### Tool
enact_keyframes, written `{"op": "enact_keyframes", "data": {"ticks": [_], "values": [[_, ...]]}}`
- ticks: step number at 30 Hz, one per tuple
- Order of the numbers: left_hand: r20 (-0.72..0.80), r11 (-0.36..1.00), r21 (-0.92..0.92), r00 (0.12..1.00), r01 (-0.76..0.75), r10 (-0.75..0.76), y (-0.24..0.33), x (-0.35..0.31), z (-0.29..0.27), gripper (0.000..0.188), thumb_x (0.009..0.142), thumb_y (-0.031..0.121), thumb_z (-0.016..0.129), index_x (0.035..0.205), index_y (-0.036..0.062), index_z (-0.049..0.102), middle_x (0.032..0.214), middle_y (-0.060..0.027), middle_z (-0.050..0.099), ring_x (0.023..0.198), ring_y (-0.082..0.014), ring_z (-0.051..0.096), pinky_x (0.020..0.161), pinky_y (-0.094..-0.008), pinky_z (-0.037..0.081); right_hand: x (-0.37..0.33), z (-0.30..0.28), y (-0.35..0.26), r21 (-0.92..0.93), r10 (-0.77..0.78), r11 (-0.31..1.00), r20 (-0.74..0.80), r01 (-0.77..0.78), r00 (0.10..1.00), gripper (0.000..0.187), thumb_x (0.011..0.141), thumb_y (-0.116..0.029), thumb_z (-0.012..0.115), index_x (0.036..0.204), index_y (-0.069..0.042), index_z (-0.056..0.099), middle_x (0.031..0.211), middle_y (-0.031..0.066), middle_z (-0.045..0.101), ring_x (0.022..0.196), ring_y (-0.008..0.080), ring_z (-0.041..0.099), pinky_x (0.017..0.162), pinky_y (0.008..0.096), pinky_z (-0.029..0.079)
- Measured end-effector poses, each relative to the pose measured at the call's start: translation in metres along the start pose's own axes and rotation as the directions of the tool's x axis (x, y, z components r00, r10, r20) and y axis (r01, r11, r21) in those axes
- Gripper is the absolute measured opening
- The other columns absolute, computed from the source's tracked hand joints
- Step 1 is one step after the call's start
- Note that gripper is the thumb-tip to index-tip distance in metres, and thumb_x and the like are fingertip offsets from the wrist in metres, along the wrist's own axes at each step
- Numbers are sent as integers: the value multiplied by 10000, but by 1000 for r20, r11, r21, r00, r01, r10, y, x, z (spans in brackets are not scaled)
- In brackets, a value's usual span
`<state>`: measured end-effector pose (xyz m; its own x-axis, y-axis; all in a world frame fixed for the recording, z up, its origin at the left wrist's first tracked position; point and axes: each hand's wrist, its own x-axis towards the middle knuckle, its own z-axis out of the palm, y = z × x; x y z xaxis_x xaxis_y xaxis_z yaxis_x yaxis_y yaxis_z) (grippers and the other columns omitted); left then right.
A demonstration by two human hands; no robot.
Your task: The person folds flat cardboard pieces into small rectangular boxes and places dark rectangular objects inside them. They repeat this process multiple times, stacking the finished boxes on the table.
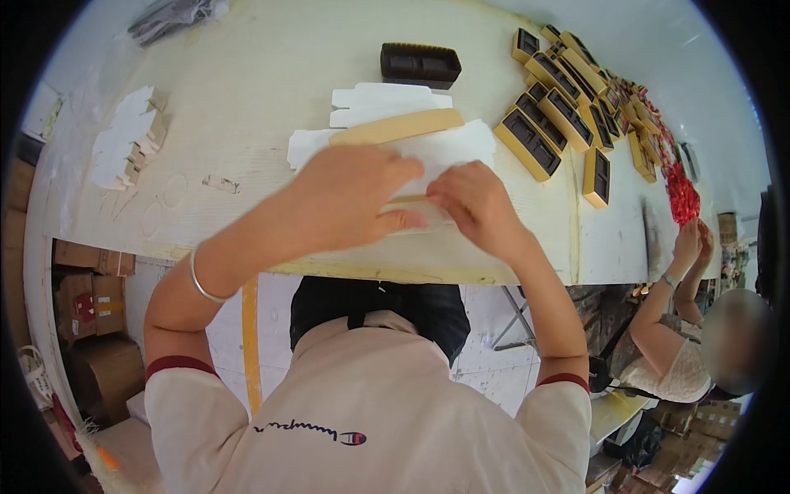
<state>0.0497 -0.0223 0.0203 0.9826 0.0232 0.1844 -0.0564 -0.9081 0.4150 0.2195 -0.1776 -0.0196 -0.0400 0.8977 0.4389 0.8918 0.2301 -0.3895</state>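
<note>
A cardboard box blank [453, 148], white on its upper face with a tan-gold strip [399, 127] across it, lies on the table in front of me. My left hand [350, 196] reaches over its left part, thumb and fingers apart, slightly blurred. At its near right edge my right hand [481, 207] has its fingers curled into a pinch, seemingly on the card's edge; the fingertips partly hide the contact. More white card with flaps [387, 103] extends behind the strip. Just beyond it sits a dark brown plastic tray [420, 64] with compartments.
Gold boxes with dark inserts [531, 144] are heaped at the right. A stack of folded white cards [132, 140] lies at the left. A co-worker's hands [693, 243] hold something red farther right. The table's front edge [387, 272] runs close to me.
</note>
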Motion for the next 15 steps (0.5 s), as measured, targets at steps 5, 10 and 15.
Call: {"op": "enact_keyframes", "data": {"ticks": [5,10,15], "values": [[-41,852,-434,939,291,-342,-17,-8,35,259,877,44,593,1131,62,547,764,-97,590,640,-198,570,603,-299,448,33,4,7,210,401,869,228,-447,887,199,799,-167,703,926,-30,636,943,117,632,865,312,585,763,375,451],[-25,711,-652,930,263,-367,-31,-9,39,262,885,-3,555,1141,52,563,790,-55,550,609,-129,488,593,-249,416,21,-7,8,-278,-188,946,-54,166,981,235,782,-178,698,975,-59,636,1094,119,583,977,282,570,807,378,456],[150,643,-683,929,346,-340,-37,-4,16,200,872,81,612,1066,30,626,878,-86,586,721,-207,554,649,-295,449,2,-3,-2,-430,-253,876,-23,219,967,271,750,-99,651,1016,-50,640,1017,91,552,977,258,555,813,370,457]]}}
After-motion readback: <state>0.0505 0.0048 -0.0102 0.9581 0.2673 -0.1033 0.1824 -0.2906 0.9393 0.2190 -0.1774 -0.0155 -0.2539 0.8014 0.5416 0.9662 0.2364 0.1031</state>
